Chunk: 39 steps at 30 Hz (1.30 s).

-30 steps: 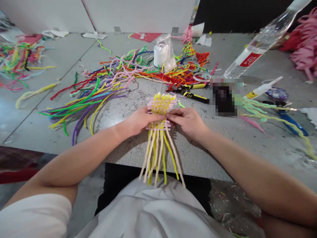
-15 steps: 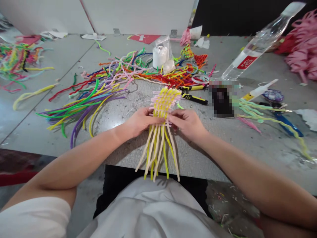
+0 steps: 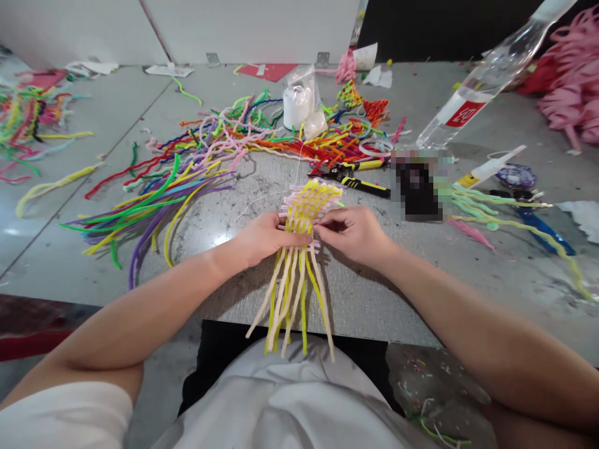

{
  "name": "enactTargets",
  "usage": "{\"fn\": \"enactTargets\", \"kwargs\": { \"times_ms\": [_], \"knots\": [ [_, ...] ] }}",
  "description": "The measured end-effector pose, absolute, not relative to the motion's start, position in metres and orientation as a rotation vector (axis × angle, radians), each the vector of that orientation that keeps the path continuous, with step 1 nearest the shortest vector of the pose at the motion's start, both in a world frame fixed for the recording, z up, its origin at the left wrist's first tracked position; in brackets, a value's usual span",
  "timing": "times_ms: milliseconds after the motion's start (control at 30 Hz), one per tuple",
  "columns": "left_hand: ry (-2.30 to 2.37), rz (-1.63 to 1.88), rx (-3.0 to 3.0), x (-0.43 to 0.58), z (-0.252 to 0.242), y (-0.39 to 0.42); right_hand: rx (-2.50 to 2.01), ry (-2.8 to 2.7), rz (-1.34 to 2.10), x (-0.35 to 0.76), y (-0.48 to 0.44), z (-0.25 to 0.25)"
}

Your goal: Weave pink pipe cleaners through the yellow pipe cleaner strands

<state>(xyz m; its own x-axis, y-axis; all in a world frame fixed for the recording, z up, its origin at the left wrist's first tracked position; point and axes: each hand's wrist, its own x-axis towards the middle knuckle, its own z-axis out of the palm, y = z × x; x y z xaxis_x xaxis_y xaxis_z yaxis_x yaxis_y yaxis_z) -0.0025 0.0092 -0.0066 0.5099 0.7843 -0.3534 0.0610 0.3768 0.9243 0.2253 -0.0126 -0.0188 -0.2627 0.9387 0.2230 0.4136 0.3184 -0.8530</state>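
Observation:
A woven piece of pipe cleaners [image 3: 312, 202], yellow and cream lengthwise with pink strips across, is held over the near part of the table. Its loose yellow and cream ends [image 3: 290, 293] hang down toward my lap. My left hand [image 3: 266, 236] grips the weave from the left, its thumb lying across the front. At the right edge, my right hand [image 3: 349, 232] pinches with thumb and forefinger close to a pink strip end; the exact spot between the fingertips is too small to make out. Black and yellow pliers [image 3: 365, 186] lie just beyond the weave.
Loose colourful pipe cleaners [image 3: 154, 202] spread to the left and along the back. A white thread spool [image 3: 294, 107] stands among them. To the right are a leaning clear bottle [image 3: 486, 81], a blurred dark patch [image 3: 418, 187], a glue bottle [image 3: 491, 167] and blue-handled scissors [image 3: 545, 231].
The weave has tipped and sunk slightly toward me, its top edge lower in view. Both hands keep their places at its sides. The whole view has shifted a little.

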Motion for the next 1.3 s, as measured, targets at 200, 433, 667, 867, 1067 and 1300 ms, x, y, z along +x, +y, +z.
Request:
{"fn": "enactTargets", "kwargs": {
  "times_ms": [200, 433, 667, 867, 1067, 1300],
  "knots": [
    [0.919, 0.574, 1.077, -0.002, -0.012, 0.01, -1.285, -1.684, 0.851, 0.222, -0.014, -0.022],
    [0.933, 0.752, 0.942, 0.001, -0.016, 0.014, -1.24, -1.167, 1.183, 0.219, -0.013, -0.033],
    [0.931, 0.686, 1.101, -0.003, -0.017, 0.01, -0.936, -0.936, 1.668, 0.2, -0.027, -0.028],
    [0.962, 0.594, 1.432, -0.011, -0.007, 0.013, -0.941, -0.871, 1.834, 0.203, -0.023, -0.021],
    [1.031, 0.629, 1.468, -0.015, -0.005, 0.014, -0.978, -0.894, 1.919, 0.204, -0.017, -0.015],
    [1.007, 0.684, 1.522, -0.008, -0.005, 0.008, -1.079, -0.785, 1.803, 0.197, -0.021, -0.019]
  ]
}}
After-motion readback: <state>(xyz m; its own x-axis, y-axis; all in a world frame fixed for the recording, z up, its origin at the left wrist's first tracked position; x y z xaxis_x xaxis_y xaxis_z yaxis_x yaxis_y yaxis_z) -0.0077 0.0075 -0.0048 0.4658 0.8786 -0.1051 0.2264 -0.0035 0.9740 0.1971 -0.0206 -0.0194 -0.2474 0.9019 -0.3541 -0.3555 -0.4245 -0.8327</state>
